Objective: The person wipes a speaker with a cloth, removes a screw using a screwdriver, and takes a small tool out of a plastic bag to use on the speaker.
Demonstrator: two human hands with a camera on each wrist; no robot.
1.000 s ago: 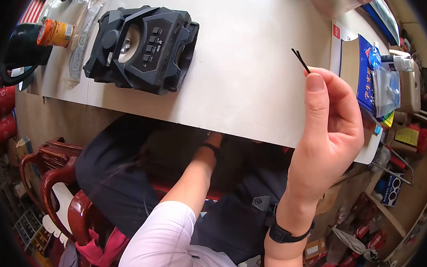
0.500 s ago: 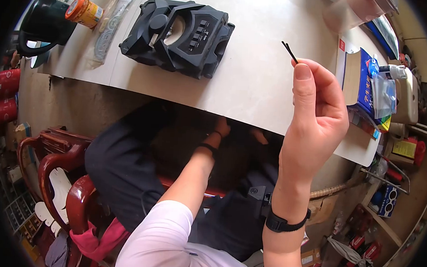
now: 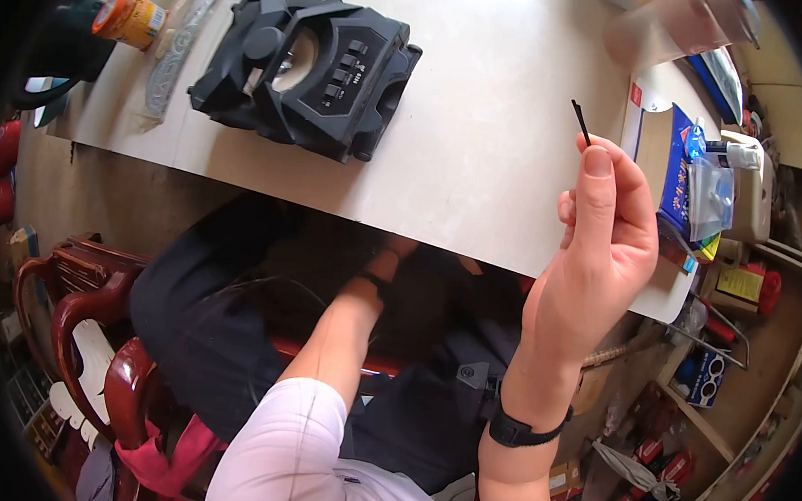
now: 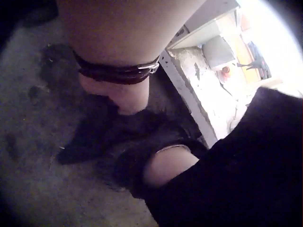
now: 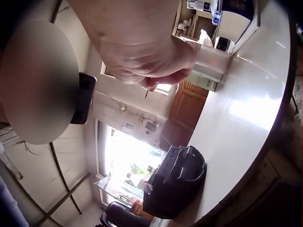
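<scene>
Between thumb and index fingertip, my right hand pinches a thin black bobby pin, held up over the right part of the white table. The pin's free end points up and away from me; its lower end is hidden by the fingertips. The other fingers are curled towards the palm. My left hand hangs low in shadow beside the table's near edge, between the dark trouser legs. In the left wrist view that hand shows below a dark bracelet with a silver clasp, its fingers hidden.
A black angular speaker with buttons stands on the table's left half. Beyond it are a plastic packet, an orange-lidded jar and a dark mug. Thick books and a translucent container are at right.
The head view has shifted and turned. My right hand has rotated slightly, still pinching the bobby pin; its two prongs, seen spread before, now overlap in one line. The left hand stays low.
</scene>
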